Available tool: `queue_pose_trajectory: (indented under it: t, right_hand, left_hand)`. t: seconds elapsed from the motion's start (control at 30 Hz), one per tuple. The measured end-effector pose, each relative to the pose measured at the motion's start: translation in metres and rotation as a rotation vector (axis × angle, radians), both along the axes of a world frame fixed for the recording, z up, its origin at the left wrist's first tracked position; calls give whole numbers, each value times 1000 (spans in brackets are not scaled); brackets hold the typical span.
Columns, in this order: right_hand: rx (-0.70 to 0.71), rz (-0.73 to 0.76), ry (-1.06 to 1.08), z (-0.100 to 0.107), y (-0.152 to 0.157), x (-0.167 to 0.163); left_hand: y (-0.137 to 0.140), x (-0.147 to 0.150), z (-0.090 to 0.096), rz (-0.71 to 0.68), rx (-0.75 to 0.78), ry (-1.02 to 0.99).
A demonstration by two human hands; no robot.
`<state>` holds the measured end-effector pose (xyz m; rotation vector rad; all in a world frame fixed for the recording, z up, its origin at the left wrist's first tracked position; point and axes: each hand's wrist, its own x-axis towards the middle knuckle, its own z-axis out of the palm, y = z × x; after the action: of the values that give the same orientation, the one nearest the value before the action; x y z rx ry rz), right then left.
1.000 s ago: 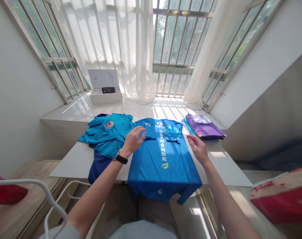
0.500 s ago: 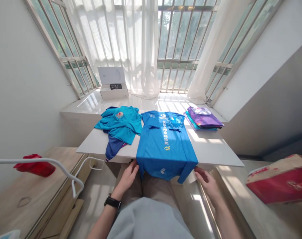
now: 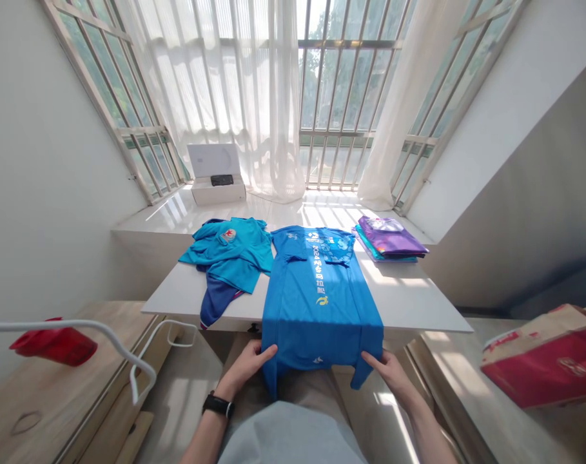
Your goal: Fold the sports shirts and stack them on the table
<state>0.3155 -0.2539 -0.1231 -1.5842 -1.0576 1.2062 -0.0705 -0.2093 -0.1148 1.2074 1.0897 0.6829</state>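
Observation:
A blue T-shirt (image 3: 316, 303) lies spread on the white table (image 3: 418, 303), its sleeves folded inward over the upper part and its lower end hanging past the front edge. White and yellow print runs down its middle. My left hand (image 3: 249, 364), with a black band on the wrist, pinches the hanging cloth at its left side, thumb on top. At the right side my right hand (image 3: 387, 370) grips the cloth the same way, and a corner droops below it. The fingers under the cloth are hidden.
Left of the shirt lies a crumpled teal shirt (image 3: 247, 258) over a dark blue garment (image 3: 218, 299). A folded purple and teal stack (image 3: 392, 238) sits at the right. An open white box (image 3: 218, 190) stands on the sill. White tubing (image 3: 104, 332) juts in from the left.
Both hands have moved in from beside the shirt and taken hold of its hanging lower end, which is now lifted and pulled toward me. The view has tilted up slightly.

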Motion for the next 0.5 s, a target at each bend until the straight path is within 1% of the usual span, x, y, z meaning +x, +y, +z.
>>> queue_pose_trajectory:
  t: [0.07, 0.13, 0.23, 0.27, 0.33, 0.4, 0.43, 0.5]
  right_hand:
    - [-27, 15, 29, -6, -9, 0]
    - [-69, 16, 36, -9, -18, -2]
    - [-108, 39, 24, -12, -35, -5]
    - [-109, 58, 17, -14, -41, -7]
    - [-104, 97, 4, -18, -52, -11]
    - [-102, 103, -9, -21, -61, -16]
    - [-91, 75, -10, -20, -64, -18]
    - [-38, -42, 14, -14, -69, -20]
  left_hand:
    - [-3, -3, 1, -32, 4, 20]
    - [-8, -4, 2, -72, 7, -11]
    - [-16, -4, 4, -171, -6, -19]
    - [-19, -4, 4, -204, -1, 15]
    - [-24, -4, 4, -241, 38, 146]
    - [-30, -3, 5, -207, 88, 287]
    - [-32, -3, 6, -177, 104, 318]
    - [-35, -2, 14, -118, 115, 266]
